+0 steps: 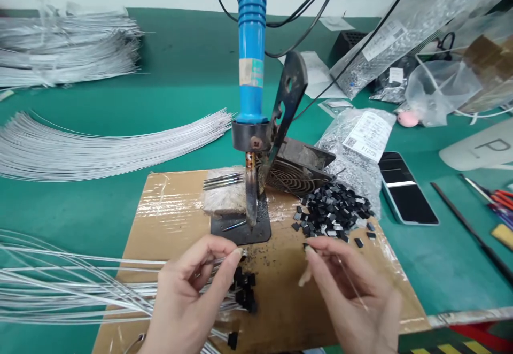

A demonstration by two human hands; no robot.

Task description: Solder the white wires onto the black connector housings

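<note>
My left hand (pixel 196 290) is closed in a pinch, thumb against forefinger, above the bundle of white wires (pixel 136 290). What lies at its fingertips is too small to make out. Black connectors (pixel 244 290) on the wire ends sit just beyond that thumb. My right hand (pixel 348 290) pinches a small black piece (pixel 305 245), and a thin pale strand crosses its fingers. Between the hands and farther off stands a blue-handled soldering iron (pixel 251 92), pointing down in a metal holder (pixel 290 97). A pile of small black pieces (pixel 334 209) lies beyond my right hand.
Cardboard (pixel 160 209) covers the work spot on the green table (pixel 192 86). A curved bundle of white wires (pixel 120 151) lies left. At right are a small fan (pixel 296 167), a plastic bag (pixel 356 135), a phone (pixel 409 188) and a dark rod (pixel 473 231).
</note>
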